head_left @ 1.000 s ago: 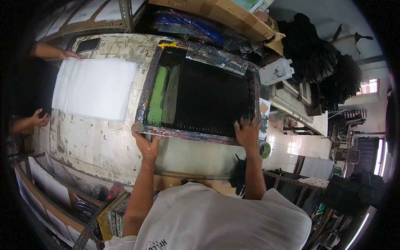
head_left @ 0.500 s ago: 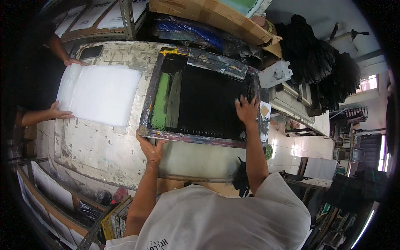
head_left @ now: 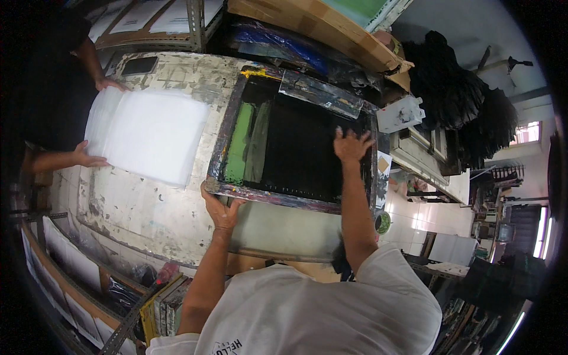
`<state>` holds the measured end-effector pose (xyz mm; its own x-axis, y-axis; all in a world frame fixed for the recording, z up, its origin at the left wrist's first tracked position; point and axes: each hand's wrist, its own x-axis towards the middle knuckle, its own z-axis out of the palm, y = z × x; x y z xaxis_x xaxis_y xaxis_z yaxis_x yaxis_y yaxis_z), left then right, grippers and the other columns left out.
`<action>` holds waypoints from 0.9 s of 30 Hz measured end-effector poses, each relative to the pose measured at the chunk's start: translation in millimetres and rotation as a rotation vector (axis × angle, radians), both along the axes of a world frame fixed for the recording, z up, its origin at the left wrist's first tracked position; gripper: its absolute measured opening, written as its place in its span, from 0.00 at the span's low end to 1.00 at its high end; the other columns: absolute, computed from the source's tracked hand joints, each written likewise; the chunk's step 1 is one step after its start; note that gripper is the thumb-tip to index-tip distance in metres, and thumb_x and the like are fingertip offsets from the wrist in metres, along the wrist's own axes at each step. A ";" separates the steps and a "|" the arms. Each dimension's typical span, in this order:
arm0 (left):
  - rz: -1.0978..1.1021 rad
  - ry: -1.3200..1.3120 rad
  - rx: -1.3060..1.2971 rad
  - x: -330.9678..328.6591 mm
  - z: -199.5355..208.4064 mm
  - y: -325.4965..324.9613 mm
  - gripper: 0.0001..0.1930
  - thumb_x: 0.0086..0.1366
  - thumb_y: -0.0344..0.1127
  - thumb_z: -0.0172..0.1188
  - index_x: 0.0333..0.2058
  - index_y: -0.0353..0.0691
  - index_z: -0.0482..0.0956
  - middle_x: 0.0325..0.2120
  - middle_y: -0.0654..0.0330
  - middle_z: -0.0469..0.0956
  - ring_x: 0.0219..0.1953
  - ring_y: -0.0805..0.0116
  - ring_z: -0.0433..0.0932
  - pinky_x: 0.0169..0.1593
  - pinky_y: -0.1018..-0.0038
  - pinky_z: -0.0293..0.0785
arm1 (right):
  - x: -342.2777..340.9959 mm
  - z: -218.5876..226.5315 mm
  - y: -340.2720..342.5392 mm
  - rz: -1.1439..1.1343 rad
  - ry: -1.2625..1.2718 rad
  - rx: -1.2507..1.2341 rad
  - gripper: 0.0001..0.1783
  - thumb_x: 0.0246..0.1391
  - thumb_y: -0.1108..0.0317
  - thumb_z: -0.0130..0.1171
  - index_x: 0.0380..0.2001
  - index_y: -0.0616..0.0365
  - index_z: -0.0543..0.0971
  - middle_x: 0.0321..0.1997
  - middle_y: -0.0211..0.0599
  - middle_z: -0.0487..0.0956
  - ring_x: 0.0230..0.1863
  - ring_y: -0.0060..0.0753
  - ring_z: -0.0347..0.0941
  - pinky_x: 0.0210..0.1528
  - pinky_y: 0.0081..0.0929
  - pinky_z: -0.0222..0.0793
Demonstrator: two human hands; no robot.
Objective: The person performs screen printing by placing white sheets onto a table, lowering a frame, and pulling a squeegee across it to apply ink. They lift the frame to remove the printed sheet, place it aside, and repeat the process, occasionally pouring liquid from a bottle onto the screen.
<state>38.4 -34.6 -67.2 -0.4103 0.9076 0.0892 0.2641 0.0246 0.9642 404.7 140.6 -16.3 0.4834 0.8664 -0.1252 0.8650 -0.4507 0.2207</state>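
Observation:
A screen-printing frame (head_left: 269,193) with a dark, paint-stained border lies on the worn white table. Its mesh is mostly black, with a green strip (head_left: 239,142) at the left. My left hand (head_left: 221,212) grips the frame's near left corner, its fingers partly hidden beneath the edge. Over the right part of the black mesh, my right hand (head_left: 352,147) is spread open and holds nothing; whether it touches the mesh I cannot tell. A long paint-smeared squeegee-like bar (head_left: 321,94) rests along the frame's far side.
At the left, another person's hands (head_left: 89,156) hold a stack of white sheets (head_left: 157,133) on the table (head_left: 139,216). A dark phone-like slab (head_left: 139,65) lies beyond it. A stained white container (head_left: 401,115) stands by the frame's far right corner. Metal shelving (head_left: 127,322) is at lower left.
The whole view has shifted slightly. My right hand has moved a little inward and away from me over the mesh. My left hand keeps its grip on the frame's corner.

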 end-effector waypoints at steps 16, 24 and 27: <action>-0.007 -0.015 0.036 -2.8 -10.0 1.2 0.63 0.40 0.56 0.82 0.64 0.27 0.51 0.52 0.45 0.70 0.54 0.51 0.71 0.60 0.62 0.66 | -128.4 44.2 -125.9 0.942 0.742 -0.111 0.23 0.67 0.56 0.45 0.59 0.50 0.77 0.63 0.46 0.75 0.76 0.66 0.45 0.74 0.71 0.31; -0.070 -0.035 0.048 -0.2 -7.8 4.2 0.64 0.41 0.55 0.81 0.65 0.27 0.49 0.54 0.45 0.69 0.56 0.50 0.70 0.62 0.61 0.65 | -111.7 -24.8 36.7 0.600 0.353 0.331 0.30 0.69 0.47 0.36 0.63 0.51 0.73 0.67 0.41 0.72 0.76 0.67 0.43 0.74 0.70 0.27; -0.033 -0.027 0.003 0.6 -4.8 2.0 0.63 0.42 0.52 0.81 0.66 0.27 0.47 0.55 0.43 0.68 0.57 0.49 0.69 0.63 0.61 0.64 | -135.3 -0.1 30.5 0.655 0.334 0.149 0.32 0.69 0.45 0.33 0.62 0.52 0.74 0.66 0.40 0.73 0.75 0.68 0.46 0.73 0.71 0.28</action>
<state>39.0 -32.6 -71.9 -0.3821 0.9205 0.0813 0.2385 0.0132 0.9710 269.4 171.1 -16.4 -0.1804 0.9830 -0.0335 0.9768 0.1750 -0.1236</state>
